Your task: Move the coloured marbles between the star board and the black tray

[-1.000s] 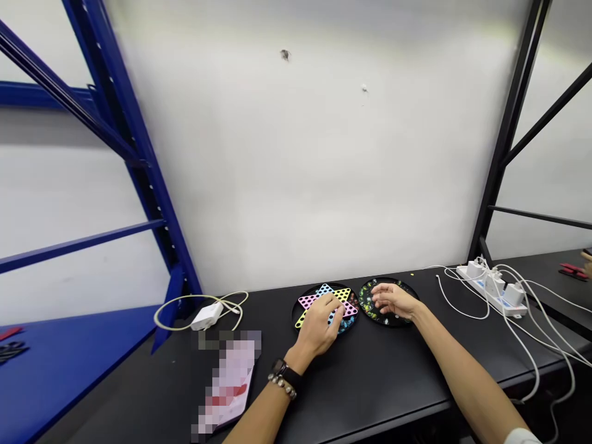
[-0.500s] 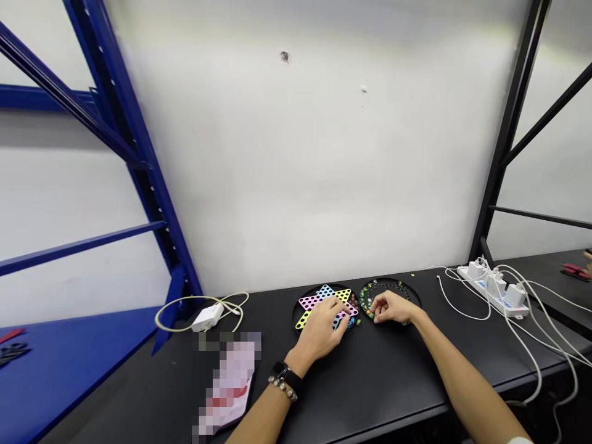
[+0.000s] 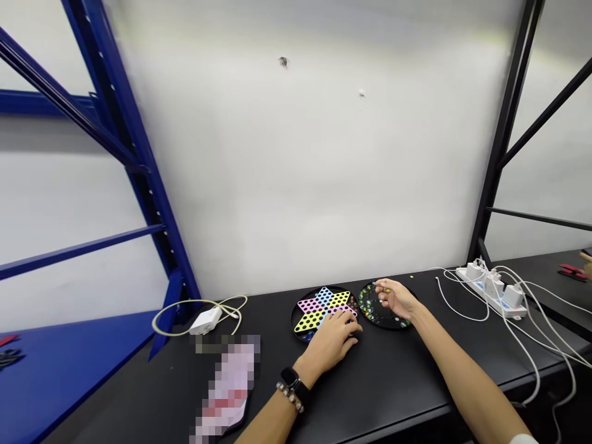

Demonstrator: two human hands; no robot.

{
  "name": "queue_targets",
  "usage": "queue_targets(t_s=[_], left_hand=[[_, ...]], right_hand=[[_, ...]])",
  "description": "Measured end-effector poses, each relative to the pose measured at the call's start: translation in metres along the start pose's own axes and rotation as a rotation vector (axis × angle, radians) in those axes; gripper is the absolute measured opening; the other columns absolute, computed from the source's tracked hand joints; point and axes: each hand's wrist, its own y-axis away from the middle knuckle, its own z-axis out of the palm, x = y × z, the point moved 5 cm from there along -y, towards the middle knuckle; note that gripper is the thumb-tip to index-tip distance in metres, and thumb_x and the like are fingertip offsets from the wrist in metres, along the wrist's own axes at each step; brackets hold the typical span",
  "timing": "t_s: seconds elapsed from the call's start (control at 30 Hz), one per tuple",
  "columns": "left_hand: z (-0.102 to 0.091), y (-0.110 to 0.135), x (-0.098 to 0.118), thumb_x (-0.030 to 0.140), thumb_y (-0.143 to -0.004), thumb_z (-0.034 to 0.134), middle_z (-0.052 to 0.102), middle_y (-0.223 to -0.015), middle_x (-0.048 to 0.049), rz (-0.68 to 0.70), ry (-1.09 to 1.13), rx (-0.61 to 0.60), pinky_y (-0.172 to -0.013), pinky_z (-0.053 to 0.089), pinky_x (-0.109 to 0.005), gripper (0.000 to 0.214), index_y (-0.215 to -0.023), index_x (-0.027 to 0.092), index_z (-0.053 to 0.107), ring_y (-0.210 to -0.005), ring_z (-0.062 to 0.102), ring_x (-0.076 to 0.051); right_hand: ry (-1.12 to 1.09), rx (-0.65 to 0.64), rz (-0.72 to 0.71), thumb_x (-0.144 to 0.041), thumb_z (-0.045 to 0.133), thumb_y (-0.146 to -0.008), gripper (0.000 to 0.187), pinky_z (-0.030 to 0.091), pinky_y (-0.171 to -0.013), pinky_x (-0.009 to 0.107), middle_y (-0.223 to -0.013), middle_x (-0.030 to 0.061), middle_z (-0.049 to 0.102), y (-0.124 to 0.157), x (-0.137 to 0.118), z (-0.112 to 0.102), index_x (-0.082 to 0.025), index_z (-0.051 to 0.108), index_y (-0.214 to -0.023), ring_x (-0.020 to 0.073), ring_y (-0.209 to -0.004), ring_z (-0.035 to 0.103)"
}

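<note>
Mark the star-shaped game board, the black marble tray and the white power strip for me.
star-shaped game board (image 3: 324,304): head view, on the coloured star's centre.
black marble tray (image 3: 380,314): head view, on its bare dark floor.
white power strip (image 3: 489,292): head view, on its long body below the plugs.

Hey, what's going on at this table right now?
A person is busy at a black table. The left hand lies palm down on the near edge of the colourful Chinese checkers board. The right hand reaches over the round black tray of marbles beside it; whether it pinches a marble is too small to tell. A power strip lies further right.
</note>
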Motion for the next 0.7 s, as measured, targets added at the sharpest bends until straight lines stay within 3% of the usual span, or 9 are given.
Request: queue_targets(t_s=[0.1, 0.23, 0.43, 0.57, 0.7], left_hand=[[0.0, 0.002, -0.009, 0.028, -0.088, 0.064, 0.06, -0.108, -0.0005, -0.043, 0.012, -0.005, -0.085, 0.041, -0.035, 0.008, -0.096, 0.026, 0.064, -0.102, 0.054, -0.021], [0.001, 0.003, -0.014, 0.03, -0.089, 0.063, 0.06, -0.106, -0.0007, -0.049, 0.005, -0.001, -0.085, 0.042, -0.034, 0.008, -0.095, 0.026, 0.065, -0.1, 0.056, -0.021], [0.0, 0.003, -0.01, 0.032, -0.088, 0.063, 0.061, -0.104, -0.0018, -0.03, 0.077, 0.047, -0.082, 0.043, -0.034, 0.008, -0.09, 0.024, 0.064, -0.097, 0.056, -0.02], [-0.006, 0.003, -0.009, 0.032, -0.088, 0.063, 0.061, -0.101, -0.002, -0.043, 0.168, 0.122, -0.083, 0.045, -0.033, 0.008, -0.089, 0.024, 0.063, -0.096, 0.057, -0.02], [-0.018, 0.001, -0.01, 0.034, -0.091, 0.058, 0.062, -0.101, -0.0024, -0.074, 0.206, 0.252, -0.085, 0.046, -0.035, 0.01, -0.094, 0.025, 0.062, -0.095, 0.058, -0.02]], right_hand=[[0.37, 0.009, -0.04, -0.035, 0.06, -0.078, 0.018, 0.029, -0.05, 0.022, -0.062, -0.0039, 0.049, -0.003, 0.014, 0.009, -0.018, 0.06, -0.083, 0.0086, -0.051, 0.039], [0.972, 0.022, -0.19, -0.029, 0.061, -0.079, 0.012, 0.033, -0.06, 0.025, -0.063, -0.0033, 0.051, -0.001, 0.024, 0.026, -0.019, 0.062, -0.086, 0.012, -0.06, 0.045], [1.295, 0.004, -0.12, -0.031, 0.054, -0.085, 0.015, 0.037, -0.071, 0.028, -0.093, 0.0052, 0.064, 0.005, 0.025, 0.033, -0.02, 0.06, -0.093, 0.0185, -0.085, 0.056], [1.158, 0.024, -0.126, -0.033, 0.056, -0.081, 0.013, 0.034, -0.066, 0.025, -0.079, 0.0018, 0.06, 0.003, 0.02, 0.032, -0.02, 0.059, -0.081, 0.0155, -0.075, 0.053], [0.504, 0.139, -0.031, -0.038, 0.053, -0.079, 0.021, 0.026, -0.05, 0.022, -0.059, -0.0054, 0.041, -0.001, 0.011, 0.03, -0.02, 0.047, -0.07, 0.0085, -0.051, 0.035]])
